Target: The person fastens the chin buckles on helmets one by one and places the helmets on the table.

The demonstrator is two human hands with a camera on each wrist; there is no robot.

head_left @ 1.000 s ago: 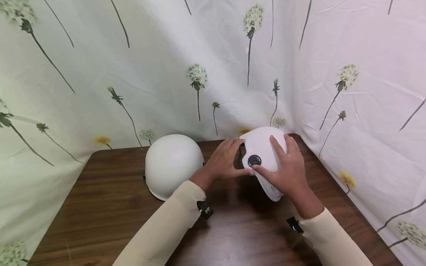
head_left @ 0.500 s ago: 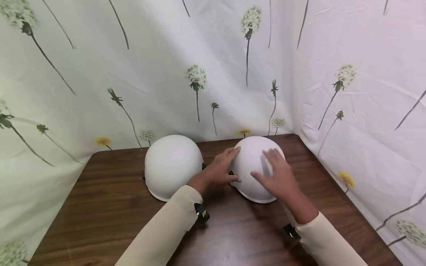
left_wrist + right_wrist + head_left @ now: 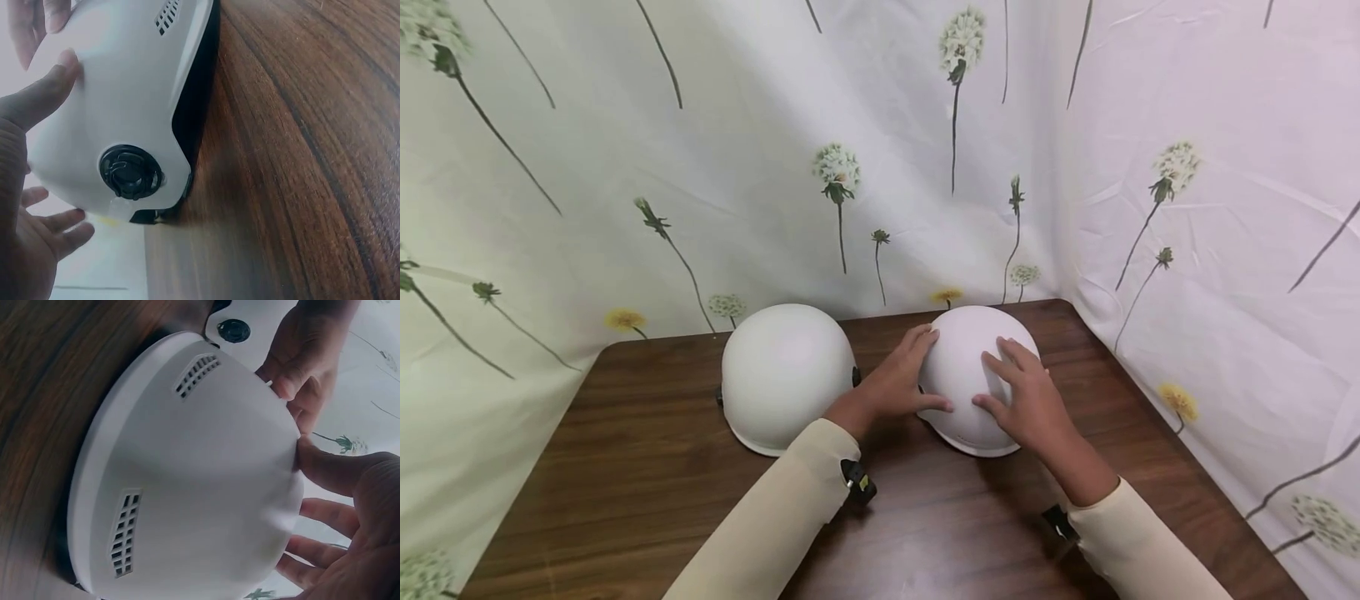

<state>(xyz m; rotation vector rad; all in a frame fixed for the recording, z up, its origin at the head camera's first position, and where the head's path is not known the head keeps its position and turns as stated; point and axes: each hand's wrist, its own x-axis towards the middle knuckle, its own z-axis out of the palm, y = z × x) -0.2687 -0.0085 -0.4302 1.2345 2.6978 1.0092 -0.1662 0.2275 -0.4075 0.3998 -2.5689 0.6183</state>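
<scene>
A white helmet (image 3: 961, 354) rests dome up on the table, under both hands. My left hand (image 3: 891, 385) lies along its left side, thumb toward the front and fingers toward the back. On the dome's right front, my right hand (image 3: 1032, 402) touches the shell with spread, slightly bent fingers. The left wrist view shows a black round knob (image 3: 130, 174) on the helmet's side, near the dark inner edge. Slotted vents (image 3: 125, 532) appear along the lower shell in the right wrist view. The helmet's inside is hidden.
A second white helmet (image 3: 786, 375) sits dome up to the left, close to my left forearm. The brown wood-grain table (image 3: 647, 467) ends at a flower-printed white curtain (image 3: 760, 200) behind and on the right.
The right helmet has gone from tilted, with its knob facing up, to dome up on the table. My hands have shifted from gripping it to resting on its shell.
</scene>
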